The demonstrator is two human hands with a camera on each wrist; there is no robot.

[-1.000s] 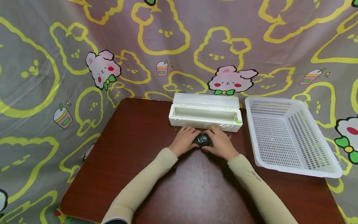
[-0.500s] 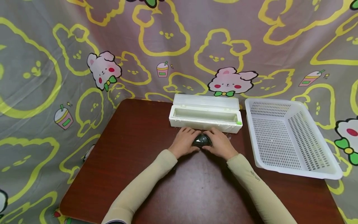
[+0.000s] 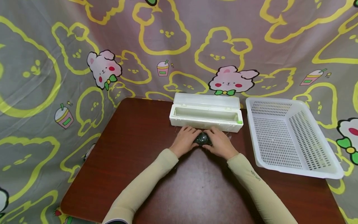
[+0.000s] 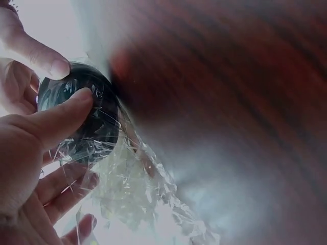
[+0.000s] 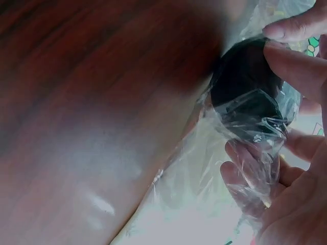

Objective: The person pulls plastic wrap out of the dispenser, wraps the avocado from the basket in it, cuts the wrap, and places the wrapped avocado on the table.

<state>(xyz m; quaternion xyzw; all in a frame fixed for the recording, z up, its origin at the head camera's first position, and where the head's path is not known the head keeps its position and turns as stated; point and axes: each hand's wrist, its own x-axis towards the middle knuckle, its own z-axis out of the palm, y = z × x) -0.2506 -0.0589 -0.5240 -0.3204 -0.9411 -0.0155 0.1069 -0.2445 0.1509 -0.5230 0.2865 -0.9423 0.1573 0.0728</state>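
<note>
A dark, glossy, rounded object [image 3: 202,140] is held between both hands near the middle of the table, its kind not shown. Clear cling film [image 4: 138,173] covers part of it and trails off in creases. My left hand [image 3: 184,140] grips the left side, thumb laid across the dark surface in the left wrist view. From the right, my right hand [image 3: 221,144] grips the other side, with film bunched over its fingers [image 5: 242,158]. Just beyond the hands stands a long white cling film box [image 3: 195,123], its lid [image 3: 205,101] raised.
A green slider [image 3: 239,122] sits at the box's front right corner. To the right stands a white perforated plastic basket [image 3: 302,173]. The reddish-brown table [image 3: 134,140] meets a patterned curtain [image 3: 193,18] behind and at the left.
Both hands stay in place around the dark object, which shifts slightly between the fingers. The box and basket have not moved.
</note>
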